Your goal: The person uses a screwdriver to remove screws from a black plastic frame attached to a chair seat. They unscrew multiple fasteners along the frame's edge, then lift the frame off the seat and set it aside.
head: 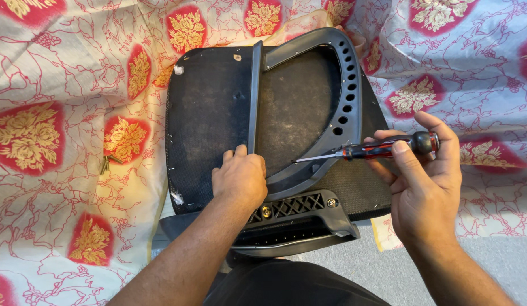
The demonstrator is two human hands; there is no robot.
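On the far left I see a few small brass screws [106, 164] lying loose on the patterned bedsheet [42, 187], white with red and gold flower patches. One black chair seat base [209, 119] lies upside down on that sheet at centre, dusty, with staples along its edge. One curved black plastic frame [348, 85] sits on top of it, a row of round holes down its right arm and a straight bar [254, 96] down the middle. My left hand [240, 178] presses flat on the near end of the bar, its grip released, grasping nothing. Near of it, two gold bolts [266, 211] show in the seat's black bracket [297, 218]. At right, my right hand [425, 181] is clenched around one red-and-black screwdriver [376, 150], its tip touching the frame's near curve.
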